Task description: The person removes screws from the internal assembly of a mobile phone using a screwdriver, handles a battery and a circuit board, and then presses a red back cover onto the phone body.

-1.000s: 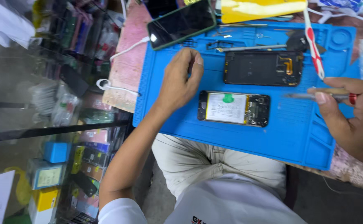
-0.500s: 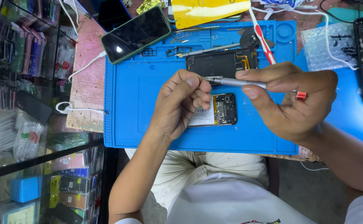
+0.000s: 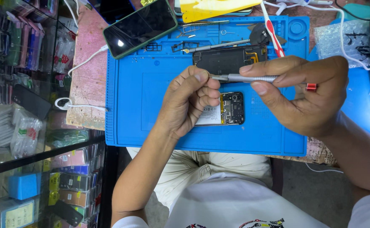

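The step in hand looked like dressing the tool's tip rather than working on the phone itself: the left hand (image 3: 191, 101) was curled, its thumb and forefinger pinched together at the point of a slim metal screwdriver (image 3: 246, 78), as if seating or picking off something tiny that could not be made out. The right hand (image 3: 305, 95) was clamped on that screwdriver, thumb below and fingers above the shaft, holding it level and pointing left, its red end cap showing at the right of the fist. Both hands hovered above the opened phone (image 3: 225, 109), which lay near the middle of the blue work mat (image 3: 142, 97) with its board and battery exposed, partly hidden under the left knuckles. The next move would probably call for a steady lowering of the tip to the board without dropping whatever the fingers pinched. Farther off lay a removed dark back panel (image 3: 227, 59), a green phone (image 3: 140, 27) at the far left corner, and a red-and-white brush (image 3: 273, 31).
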